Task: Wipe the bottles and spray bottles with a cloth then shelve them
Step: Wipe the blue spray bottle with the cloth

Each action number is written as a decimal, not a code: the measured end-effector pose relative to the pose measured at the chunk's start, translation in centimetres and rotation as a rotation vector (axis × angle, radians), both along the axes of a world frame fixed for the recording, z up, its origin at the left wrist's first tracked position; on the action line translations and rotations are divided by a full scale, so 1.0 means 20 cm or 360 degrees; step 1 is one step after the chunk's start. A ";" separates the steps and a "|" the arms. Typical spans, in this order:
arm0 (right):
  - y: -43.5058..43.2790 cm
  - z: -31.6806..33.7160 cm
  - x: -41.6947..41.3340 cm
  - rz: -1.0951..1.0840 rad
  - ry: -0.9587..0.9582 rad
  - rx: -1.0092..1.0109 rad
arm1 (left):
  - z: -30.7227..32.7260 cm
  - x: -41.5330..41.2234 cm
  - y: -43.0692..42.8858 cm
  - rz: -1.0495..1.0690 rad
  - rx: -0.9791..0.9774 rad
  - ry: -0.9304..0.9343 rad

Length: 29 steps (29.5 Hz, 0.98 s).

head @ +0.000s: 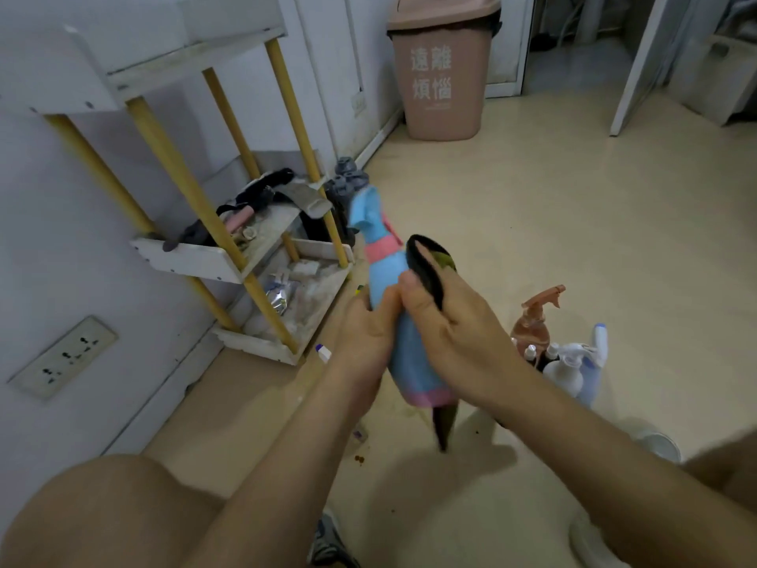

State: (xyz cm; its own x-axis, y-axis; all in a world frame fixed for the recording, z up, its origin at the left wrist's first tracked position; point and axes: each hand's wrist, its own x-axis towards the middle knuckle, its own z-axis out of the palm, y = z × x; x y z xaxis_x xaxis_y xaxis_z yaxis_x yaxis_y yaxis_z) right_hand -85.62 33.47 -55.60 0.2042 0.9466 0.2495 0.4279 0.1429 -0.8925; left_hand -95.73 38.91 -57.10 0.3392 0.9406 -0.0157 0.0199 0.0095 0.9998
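A light-blue spray bottle [381,268] with pink bands is held above the floor, nozzle pointing away from me. My left hand [366,334] grips its body from the left. My right hand [446,321] presses a dark cloth [426,266] against the bottle's right side; the cloth's tail hangs below the bottle. On the floor to the right stand a brown spray bottle [534,317], a white spray bottle [567,368] and a pale blue one [596,354]. The white shelf with yellow posts [229,256] stands at the left against the wall.
The shelf's tiers hold clutter: dark straps, wrappers, a foil packet [278,295]. Grey bottles [344,186] stand beside the shelf's far post. A pink bin [444,71] is at the back wall. A wall socket [61,356] is low on the left. My knees frame the bottom.
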 end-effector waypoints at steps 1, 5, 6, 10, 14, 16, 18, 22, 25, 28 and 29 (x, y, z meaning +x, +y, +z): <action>0.01 0.03 0.01 0.0018 0.0141 -0.0023 | -0.02 0.02 -0.03 -0.0087 0.0073 0.0139; 0.01 0.08 0.07 -0.0096 0.0536 -0.0384 | -0.01 0.03 -0.09 -0.0389 0.0136 0.0497; 0.01 0.07 0.08 -0.0152 0.0646 -0.0460 | -0.01 0.02 -0.10 -0.0415 0.0204 0.0635; -0.02 0.01 0.07 -0.0160 0.1004 -0.0656 | -0.02 0.00 -0.12 -0.0161 0.0410 0.0881; -0.06 -0.05 0.07 -0.0027 0.1173 -0.0750 | 0.03 0.01 -0.04 0.0225 0.0298 0.0395; -0.06 -0.05 0.07 -0.0012 0.1392 -0.0806 | 0.08 0.02 -0.01 0.0349 0.0162 0.0063; -0.06 -0.04 0.06 0.0010 0.1652 -0.0802 | 0.11 0.02 0.01 0.0382 0.0084 -0.0257; -0.08 -0.01 0.01 0.0076 0.1957 -0.0588 | 0.11 0.00 0.02 0.0404 0.0173 -0.0412; -0.10 -0.03 -0.04 -0.0136 0.1711 -0.0239 | 0.11 -0.05 0.04 0.0363 0.0272 -0.0152; -0.10 -0.09 -0.12 -0.0392 0.1065 0.0012 | 0.13 -0.08 0.00 0.0339 0.0003 -0.0103; -0.10 -0.11 -0.16 -0.0421 0.0843 0.0076 | 0.14 -0.07 -0.03 0.0370 -0.0052 -0.0132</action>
State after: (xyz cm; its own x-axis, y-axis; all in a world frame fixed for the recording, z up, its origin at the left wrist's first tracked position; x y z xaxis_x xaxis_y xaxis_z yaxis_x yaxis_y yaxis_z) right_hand -88.76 31.46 -57.85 0.5402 0.8367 0.0902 -0.0473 0.1371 -0.9894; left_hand -97.06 38.36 -54.40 0.1153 0.9929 -0.0282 -0.0687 0.0363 0.9970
